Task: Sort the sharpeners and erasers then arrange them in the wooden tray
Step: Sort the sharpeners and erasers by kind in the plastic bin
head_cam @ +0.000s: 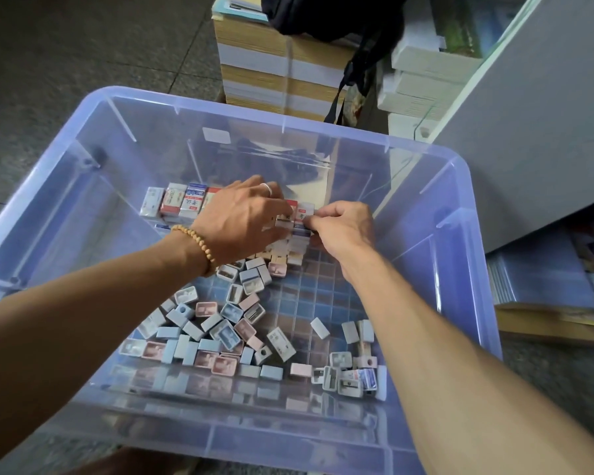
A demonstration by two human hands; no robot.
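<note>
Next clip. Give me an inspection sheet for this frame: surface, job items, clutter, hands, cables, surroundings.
Surface: grey speckled floor; a clear blue plastic bin stands on it.
Job's things: packaged erasers stand in a row at the bin's far side; loose sharpeners in pink, blue and white are scattered over the bin's bottom. No wooden tray seen.
Clutter: a few stray pieces in the near right corner of the bin.
Hands: left hand over the eraser row, wearing a ring and a bead bracelet; right hand pinches a packaged eraser at the row's right end.
Cables: nothing seen.
Surroundings: stacked books, a black bag, a grey cabinet.
</note>
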